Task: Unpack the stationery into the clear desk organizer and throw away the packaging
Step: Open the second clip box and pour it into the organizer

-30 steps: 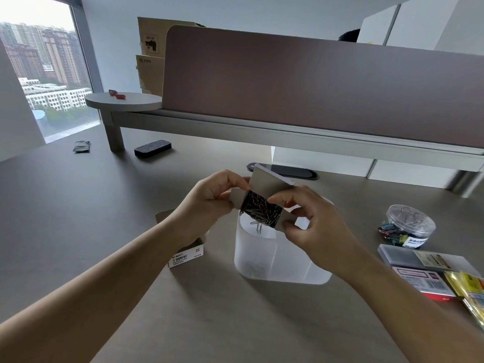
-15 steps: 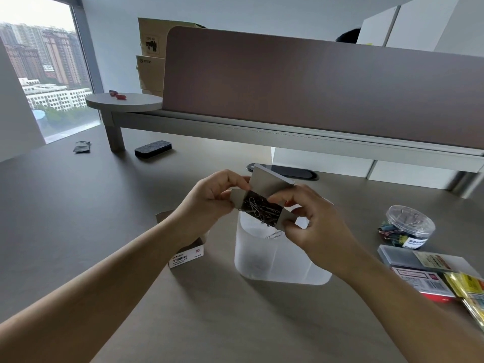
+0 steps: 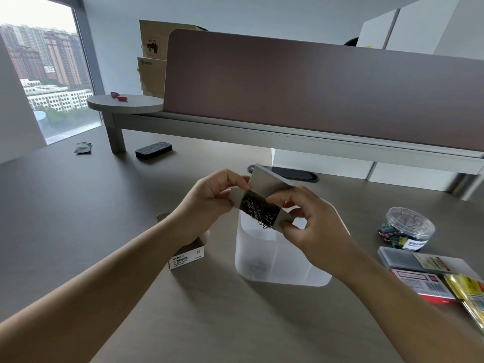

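An opened white box (image 3: 187,254) lies on the desk (image 3: 104,218) just left of the clear organizer (image 3: 272,258). Above the organizer's rim, the left hand (image 3: 209,200) pinches the left flap of a small cardboard box (image 3: 264,197), tipped with its open mouth facing the camera and a tangle of paper clips (image 3: 259,212) showing inside; the right hand (image 3: 311,226) grips the box's right side between thumb and fingers. Further right stand a round tub of binder clips (image 3: 407,229) and some flat stationery packs (image 3: 424,276)
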{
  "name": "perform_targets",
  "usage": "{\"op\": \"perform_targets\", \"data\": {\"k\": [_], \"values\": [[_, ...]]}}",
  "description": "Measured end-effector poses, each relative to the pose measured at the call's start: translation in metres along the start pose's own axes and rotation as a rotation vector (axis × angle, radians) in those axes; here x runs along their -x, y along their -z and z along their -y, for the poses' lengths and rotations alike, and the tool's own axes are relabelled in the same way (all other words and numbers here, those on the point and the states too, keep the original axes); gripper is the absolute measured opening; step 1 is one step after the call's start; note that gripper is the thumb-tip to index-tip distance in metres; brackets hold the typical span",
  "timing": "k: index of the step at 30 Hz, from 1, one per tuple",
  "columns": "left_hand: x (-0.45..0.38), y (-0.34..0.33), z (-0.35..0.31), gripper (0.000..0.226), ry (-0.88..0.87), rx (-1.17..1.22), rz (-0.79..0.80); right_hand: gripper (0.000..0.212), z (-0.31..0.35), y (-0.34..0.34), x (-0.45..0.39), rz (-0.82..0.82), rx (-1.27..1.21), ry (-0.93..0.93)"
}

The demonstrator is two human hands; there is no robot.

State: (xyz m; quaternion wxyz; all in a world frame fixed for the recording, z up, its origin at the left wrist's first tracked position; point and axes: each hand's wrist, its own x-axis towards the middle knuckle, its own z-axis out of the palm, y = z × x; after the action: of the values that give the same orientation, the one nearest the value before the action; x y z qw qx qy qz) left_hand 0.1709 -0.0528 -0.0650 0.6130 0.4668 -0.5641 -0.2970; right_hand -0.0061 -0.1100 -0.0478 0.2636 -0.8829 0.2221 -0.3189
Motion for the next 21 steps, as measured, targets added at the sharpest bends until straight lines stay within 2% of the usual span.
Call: {"op": "perform_targets", "data": {"k": [4, 17, 21], "values": [[0.0008, -0.0019, -0.0009, 0.036, 0.0, -0.007, -0.021, 0.034, 0.0002, 0.0009, 0.0001, -0.001, 0.01, -0.013], [0.0035, -0.0014, -0.0058, 0.058, -0.004, -0.042, -0.05, 0.035, -0.0001, 0.0002, 0.0007, -0.013, -0.064, -0.005], [0.0046, -0.0054, -0.0071, 0.052, -0.009, -0.031, -0.058, 0.037, -0.002, -0.0002, 0.001, -0.032, -0.043, 0.019]]}}
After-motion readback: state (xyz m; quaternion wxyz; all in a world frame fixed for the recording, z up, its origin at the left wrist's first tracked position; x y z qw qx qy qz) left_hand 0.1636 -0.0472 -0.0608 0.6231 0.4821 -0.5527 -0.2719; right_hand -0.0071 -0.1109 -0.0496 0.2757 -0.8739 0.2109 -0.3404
